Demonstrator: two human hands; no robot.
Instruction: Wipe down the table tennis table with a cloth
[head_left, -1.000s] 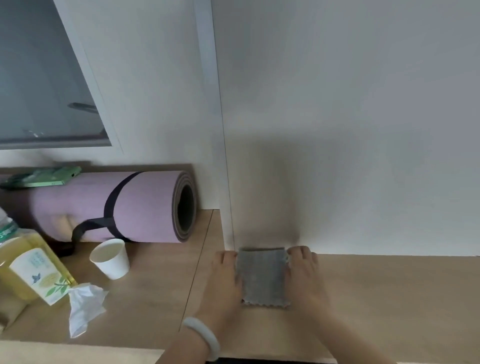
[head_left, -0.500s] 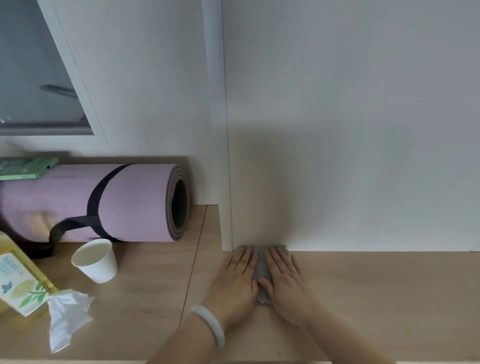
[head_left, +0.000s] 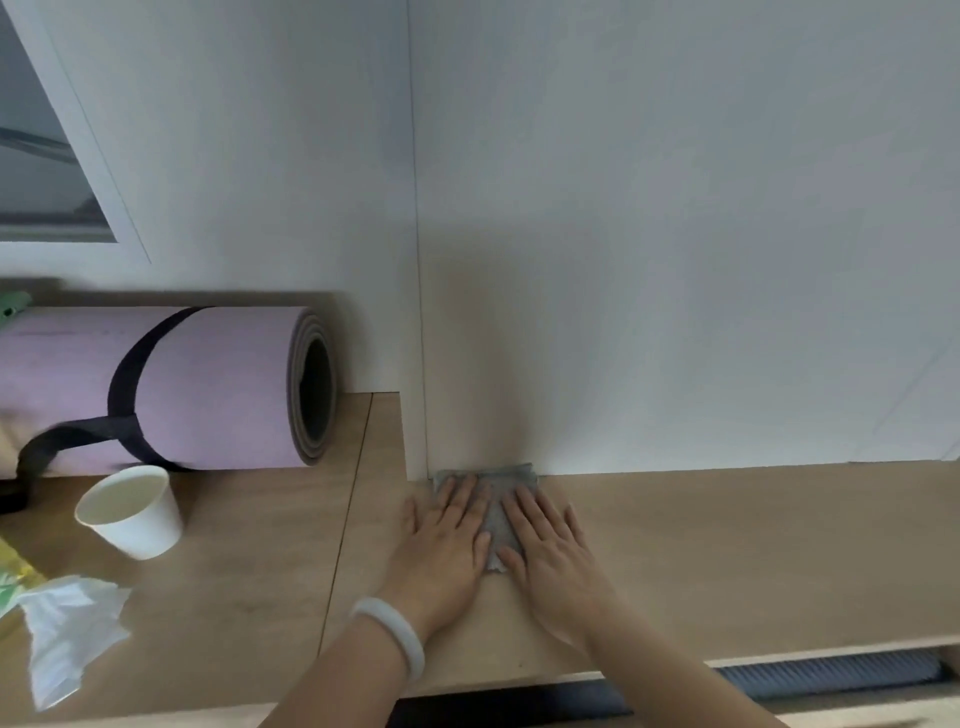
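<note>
The rolled lilac mat (head_left: 218, 384) lies on its side on the wooden table (head_left: 753, 545), pushed back against the white wall (head_left: 675, 260), with a black strap (head_left: 124, 395) looped round it. Its open end faces right. To the right of that end, past a narrow jut of the wall, the grey cloth (head_left: 497, 525) lies flat on the table with its far edge touching the foot of the wall.

Both hands rest on the cloth, side by side and palms down. The left hand (head_left: 441, 551), the one nearer the mat, covers the cloth's left part. Its grip is fully spread, fingers straight and pointing at the wall, closed round nothing. It wears a pale bangle (head_left: 395, 634) at the wrist. The right hand (head_left: 553, 561), on the side away from the mat, covers the right part in the same way, its grip flat and wide open. A strip of cloth shows between the two thumbs.

Just in front of the mat, near the strap, stands a white paper cup (head_left: 132, 512), tilted in this wide view. Further forward of the mat, at the table's left side, lies a crumpled white tissue (head_left: 67, 629)
</note>
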